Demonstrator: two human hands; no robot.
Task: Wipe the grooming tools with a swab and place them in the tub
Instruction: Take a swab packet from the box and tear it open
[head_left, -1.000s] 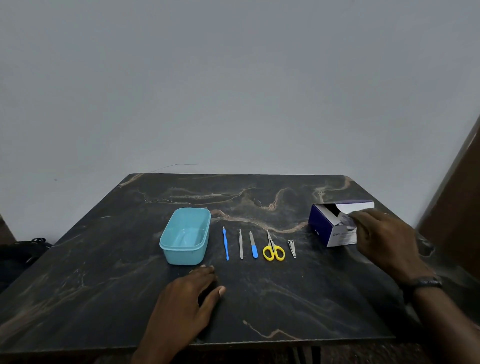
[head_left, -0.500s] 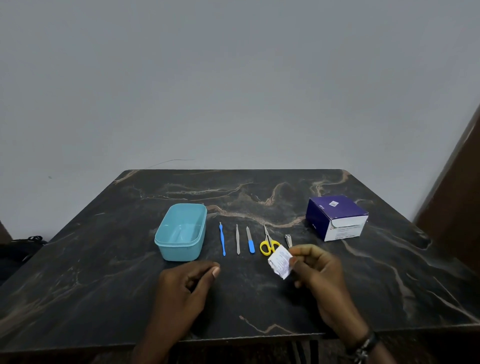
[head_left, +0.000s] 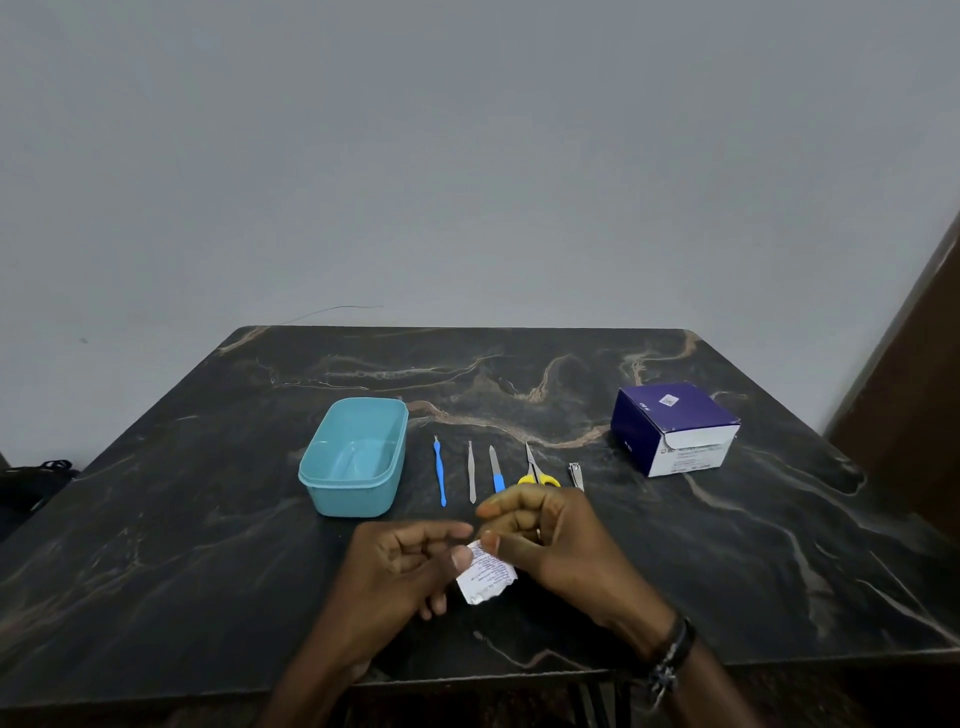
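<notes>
From the head view, the right hand (head_left: 550, 540) has come away from the purple box (head_left: 675, 428) and now sits in front of the person. The left hand (head_left: 405, 566) has lifted off the worktop (head_left: 208, 545) to meet it. Both hands pinch the top of a small white swab packet (head_left: 485, 574), the grip of each pressed on its edge. I think the packet is about to be torn open, so no wiping has begun.

The blue tub (head_left: 353, 457) is empty. Beside it lie a blue stick tool (head_left: 440, 475), tweezers (head_left: 471, 475), a nail file (head_left: 496, 473), yellow scissors (head_left: 535, 470) and a nail clipper (head_left: 576, 475). The right hand hides part of the scissors. Nothing blocks the tub.
</notes>
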